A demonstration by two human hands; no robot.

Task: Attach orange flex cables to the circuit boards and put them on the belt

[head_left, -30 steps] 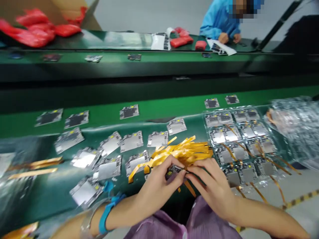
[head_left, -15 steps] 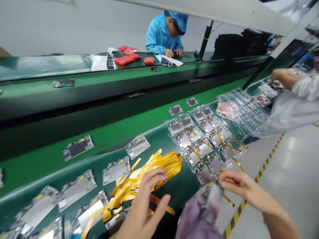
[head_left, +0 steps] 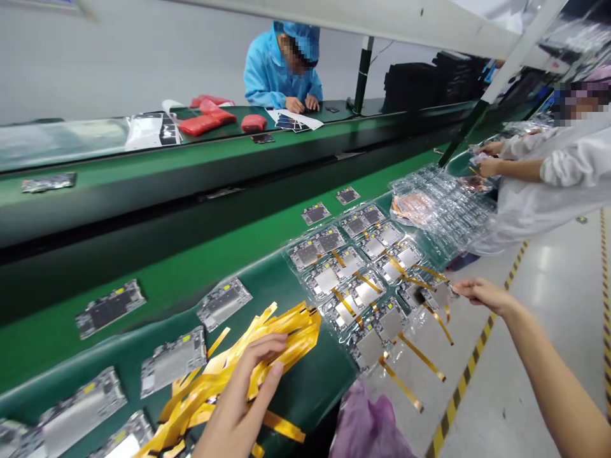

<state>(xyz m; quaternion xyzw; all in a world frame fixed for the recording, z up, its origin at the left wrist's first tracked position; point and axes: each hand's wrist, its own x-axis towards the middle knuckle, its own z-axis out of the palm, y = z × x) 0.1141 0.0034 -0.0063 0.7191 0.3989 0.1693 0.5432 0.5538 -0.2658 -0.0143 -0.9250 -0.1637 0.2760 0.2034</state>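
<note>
My left hand (head_left: 243, 394) lies over a heap of yellow flex cables (head_left: 296, 327), thumb and fingers apart, touching the top of the heap. At the right end of a clear plastic tray (head_left: 341, 332), my right hand (head_left: 482, 294) is pinched closed. What sits between its fingertips is too small to make out; a cable end and the tray's edge are close by. Circuit boards (head_left: 370, 348) fill the tray in rows. Many have an orange flex cable (head_left: 420, 357) attached, several hanging past the near edge. Loose boards (head_left: 174, 361) lie left of the heap.
A green conveyor belt (head_left: 267, 245) runs behind the bench with boards (head_left: 111, 308) on it. Stacked clear trays (head_left: 443, 203) stand farther right, beside a co-worker in a white sleeve (head_left: 568, 162). Across the line sits a person in blue (head_left: 262, 70), near red packets (head_left: 207, 121).
My right hand has moved away from me, from the tray's near edge to its right end. My left hand stays at the cables. The whole view has shifted.
</note>
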